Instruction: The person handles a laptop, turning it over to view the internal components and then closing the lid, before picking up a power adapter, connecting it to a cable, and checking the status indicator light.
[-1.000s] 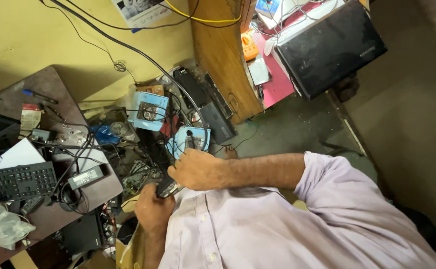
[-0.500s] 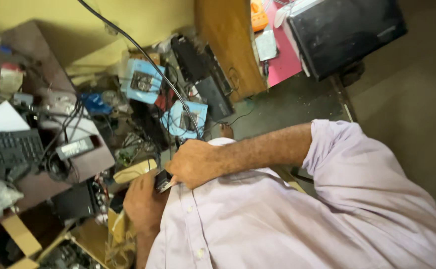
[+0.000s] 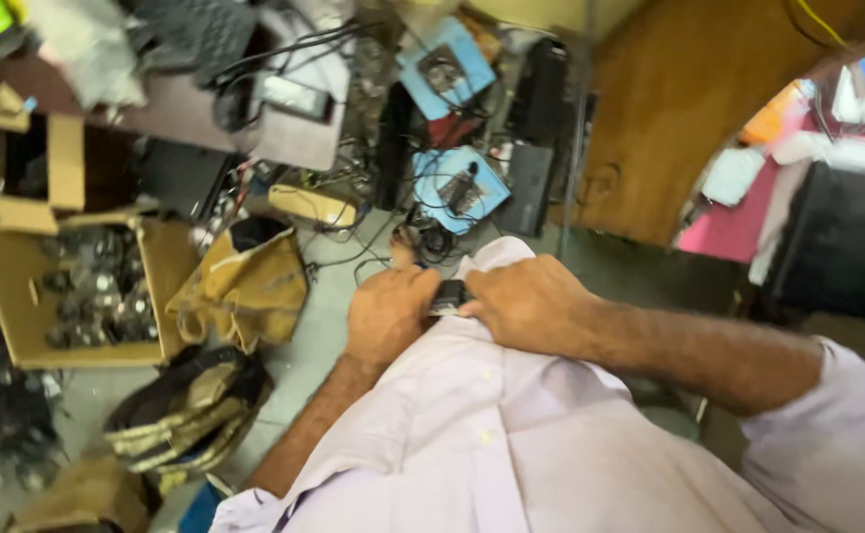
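Grey concrete floor (image 3: 329,326) spreads below a cluttered workshop corner, with tangled black cables and small electronic parts strewn along its far edge. Against the front of the pale lilac button shirt (image 3: 511,444), both hands meet on a small dark, flat handheld device (image 3: 449,295). It sits between them at chest height, mostly hidden by the knuckles, so its exact kind cannot be made out. On one side, the left hand (image 3: 390,316) has its fingers curled shut around one end of the device. The right hand (image 3: 531,301) closes over the other end, and its bare forearm runs back to a rolled sleeve.

Just beyond the hands, on the floor, lies a light blue square board (image 3: 460,188) with a dark component and wires on top. A second blue board (image 3: 445,67) lies further off beside a black rectangular box (image 3: 541,89). Off to one side, an open cardboard box (image 3: 13,296) holds dark round metal parts, and a crumpled mustard-yellow cloth bag (image 3: 250,286) rests just beside it. Behind all this stands a brown wooden cabinet (image 3: 669,118), with a pink surface (image 3: 724,222) next to it.
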